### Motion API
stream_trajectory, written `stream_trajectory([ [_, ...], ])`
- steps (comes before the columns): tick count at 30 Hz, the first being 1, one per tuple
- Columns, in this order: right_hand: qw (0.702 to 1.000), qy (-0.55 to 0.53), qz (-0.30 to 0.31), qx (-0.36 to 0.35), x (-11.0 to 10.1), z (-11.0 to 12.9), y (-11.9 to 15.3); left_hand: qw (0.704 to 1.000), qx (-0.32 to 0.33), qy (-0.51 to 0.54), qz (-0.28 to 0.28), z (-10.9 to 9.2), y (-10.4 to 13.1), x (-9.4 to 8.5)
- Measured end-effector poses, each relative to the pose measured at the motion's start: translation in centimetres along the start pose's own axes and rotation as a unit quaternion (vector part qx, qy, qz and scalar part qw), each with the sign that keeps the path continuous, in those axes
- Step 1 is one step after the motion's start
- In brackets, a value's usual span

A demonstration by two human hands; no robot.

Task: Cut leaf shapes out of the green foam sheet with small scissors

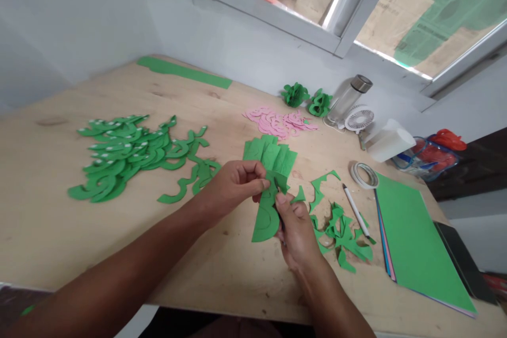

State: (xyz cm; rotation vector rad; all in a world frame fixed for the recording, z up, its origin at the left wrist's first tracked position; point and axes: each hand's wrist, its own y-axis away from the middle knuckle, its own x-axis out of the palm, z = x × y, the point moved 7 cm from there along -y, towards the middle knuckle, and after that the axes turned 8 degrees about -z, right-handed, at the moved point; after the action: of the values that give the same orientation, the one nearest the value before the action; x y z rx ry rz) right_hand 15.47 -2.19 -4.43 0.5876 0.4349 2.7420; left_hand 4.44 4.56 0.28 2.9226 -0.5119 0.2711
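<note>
Here's the green paper piece [264, 222], pinched at its far end by the left hand [241, 182], running near to far, curved outlines drawn on its face, right edge bulging round at the near end! And the scissors [281, 220], dark, mostly hidden in the right hand [295, 224], right at the paper's right side!

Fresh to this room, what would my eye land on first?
Probably the heap of curved green cutouts on the left side of the table. Then the middle, where the left hand pinches a green paper piece and the right hand is at its edge. Beyond them, pink cutouts make a bright patch.
</note>
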Motion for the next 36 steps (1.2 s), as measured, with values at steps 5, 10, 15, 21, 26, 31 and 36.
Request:
stream_trajectory([
  [5, 1.0, -0.001, 0.005, -0.003, -0.16, -0.14, -0.02, 1.0, 0.003, 0.001, -0.002, 0.04, -0.07, -0.12],
  [10, 1.0, 0.014, -0.005, -0.006, -0.26, -0.18, 0.08, 1.0, 0.001, 0.003, -0.003, 0.1, -0.08, -0.12],
  [15, 1.0, 0.025, -0.003, -0.014, -0.25, -0.16, -0.05, 1.0, -0.002, 0.007, -0.006, 0.11, -0.08, -0.08],
  [21, 0.999, 0.039, -0.005, -0.015, -0.22, -0.03, -0.18, 1.0, 0.001, 0.001, -0.009, 0.07, 0.03, -0.09],
  [26, 0.998, 0.05, -0.008, -0.021, -0.19, 0.2, -0.12, 1.0, 0.003, 0.0, -0.01, -0.05, 0.12, -0.11],
  [31, 0.998, 0.051, -0.006, -0.021, 0.0, 0.41, -0.1, 1.0, 0.015, -0.001, -0.014, -0.15, 0.06, -0.17],
  [36, 0.998, 0.053, 0.003, -0.026, 0.28, 0.73, 0.06, 1.0, 0.019, -0.008, -0.015, -0.25, 0.03, -0.18],
])
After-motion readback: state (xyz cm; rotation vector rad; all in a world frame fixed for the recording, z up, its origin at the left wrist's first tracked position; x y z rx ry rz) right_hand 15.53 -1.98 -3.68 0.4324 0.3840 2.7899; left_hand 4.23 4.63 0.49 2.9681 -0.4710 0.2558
